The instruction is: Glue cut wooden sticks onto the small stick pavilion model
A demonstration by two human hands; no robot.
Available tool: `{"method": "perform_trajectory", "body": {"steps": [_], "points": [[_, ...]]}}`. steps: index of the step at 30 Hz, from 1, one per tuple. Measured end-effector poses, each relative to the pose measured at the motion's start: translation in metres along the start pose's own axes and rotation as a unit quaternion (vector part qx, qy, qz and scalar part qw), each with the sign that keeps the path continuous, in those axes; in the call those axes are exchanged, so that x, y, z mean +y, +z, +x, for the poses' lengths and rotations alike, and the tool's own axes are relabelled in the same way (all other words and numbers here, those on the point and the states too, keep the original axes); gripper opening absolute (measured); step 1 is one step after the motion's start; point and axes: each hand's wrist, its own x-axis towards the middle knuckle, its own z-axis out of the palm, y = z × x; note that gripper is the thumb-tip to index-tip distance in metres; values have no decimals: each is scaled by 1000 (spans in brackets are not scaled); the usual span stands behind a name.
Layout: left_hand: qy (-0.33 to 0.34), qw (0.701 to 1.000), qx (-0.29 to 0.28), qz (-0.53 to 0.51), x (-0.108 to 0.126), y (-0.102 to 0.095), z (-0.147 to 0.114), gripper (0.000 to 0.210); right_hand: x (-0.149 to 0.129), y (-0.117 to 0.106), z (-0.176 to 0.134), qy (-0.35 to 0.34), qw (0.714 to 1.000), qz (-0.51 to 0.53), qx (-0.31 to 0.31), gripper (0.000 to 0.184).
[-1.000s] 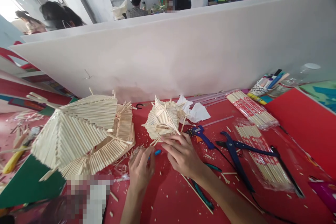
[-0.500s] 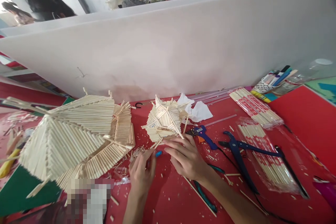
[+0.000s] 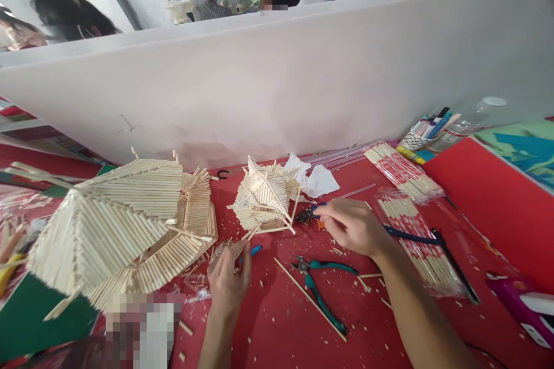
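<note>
My right hand (image 3: 351, 226), the nearer one, curled over the blue glue gun (image 3: 310, 213), whether gripping I couldn't tell; the gun's front pointed left toward the small stick model (image 3: 265, 189). My left hand (image 3: 229, 272) bunched its fingertips by the model's near corner, any pinch unclear. Red print on the wrapped sticks (image 3: 403, 174) was illegible.

On the red worktop (image 3: 268, 323), a large wooden-stick model (image 3: 125, 213) stands left of a small star-topped wooden-stick model (image 3: 265, 193). Teal-handled metal pliers (image 3: 331, 266) lie before the latter, rightward.

Glue gun (image 3: 306, 215) largely out of sight behind the right hand (image 3: 355, 226), purple object (image 3: 509, 301) only partly within the right edge.
</note>
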Motion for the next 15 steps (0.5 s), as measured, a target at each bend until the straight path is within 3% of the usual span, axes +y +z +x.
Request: {"method": "perform_trajectory", "body": {"steps": [4,7,10,15], "points": [[-1,1000,8,-2,-6,3,-6,15,7,-25,-6,100,987,-18,-126,30],[-3,1000,6,1,-8,4,-9,12,-3,-25,-18,147,968,-26,-200,24],[0,1000,11,-4,-9,4,-11,10,-23,-9,-41,180,949,-53,-252,26],[-1,1000,23,-9,-8,5,-12,6,-57,30,-88,211,926,-128,-287,63]]}}
